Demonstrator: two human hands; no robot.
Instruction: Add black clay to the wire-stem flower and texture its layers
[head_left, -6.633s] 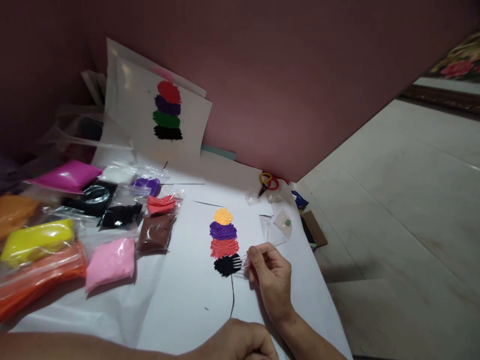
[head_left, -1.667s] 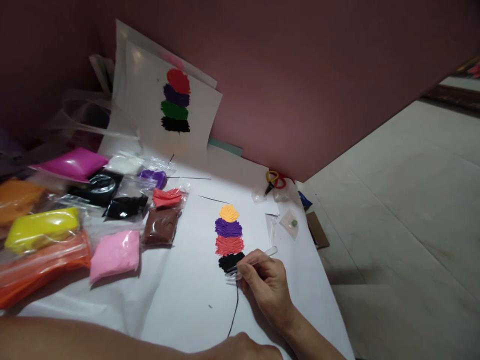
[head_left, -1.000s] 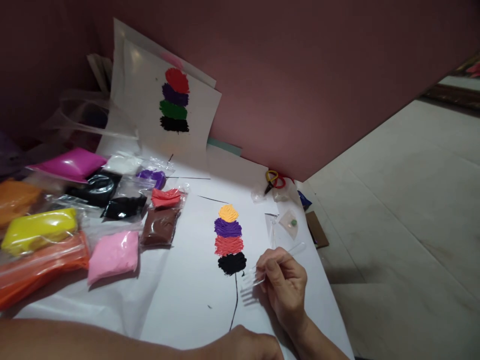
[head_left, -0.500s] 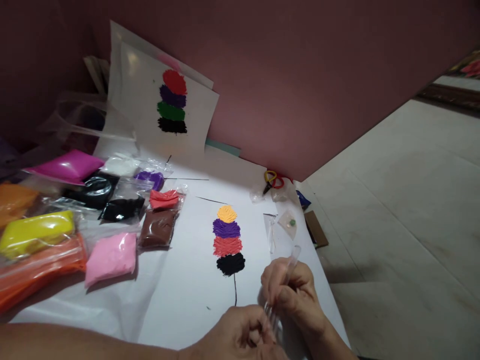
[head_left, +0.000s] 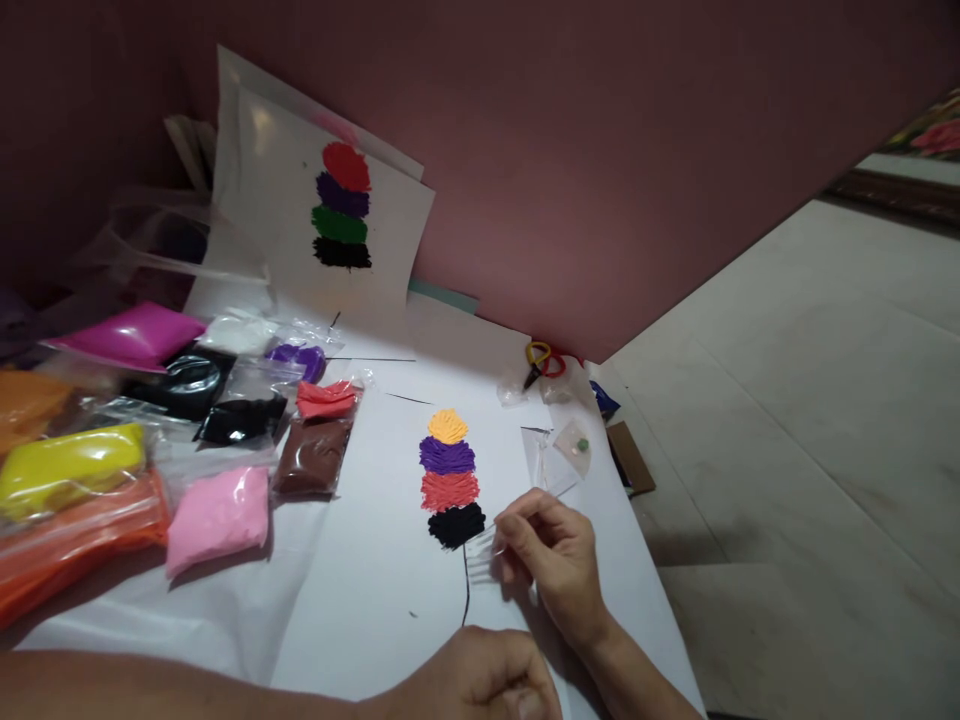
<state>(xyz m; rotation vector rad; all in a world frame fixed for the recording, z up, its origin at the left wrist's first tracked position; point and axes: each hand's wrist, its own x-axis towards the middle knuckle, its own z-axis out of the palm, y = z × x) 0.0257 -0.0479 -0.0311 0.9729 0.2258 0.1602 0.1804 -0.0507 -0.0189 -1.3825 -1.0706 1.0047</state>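
Note:
My right hand (head_left: 551, 555) pinches a clear plastic fork (head_left: 510, 520), its tines just right of the black clay patch (head_left: 455, 524). That patch is the lowest of a stack on the white paper (head_left: 375, 590): yellow-orange (head_left: 448, 426), purple (head_left: 446, 456), coral red (head_left: 449, 490), then black, with a thin black line (head_left: 466, 590) running down from it. My left hand (head_left: 480, 680) rests as a closed fist on the paper's near edge, below that line.
Bags of coloured clay (head_left: 217, 515) lie at the left: pink, brown, red, black, purple, yellow, orange, magenta. A sample sheet (head_left: 341, 210) with a four-colour stack leans on the wall. Small scissors (head_left: 540, 362) and clear plastic bits (head_left: 559, 450) lie behind. Tiled floor (head_left: 787, 450) is at the right.
The right hand lifted the fork off the black patch, brought it down to the left hand, then returned it beside the black patch. The left hand closed again on the paper.

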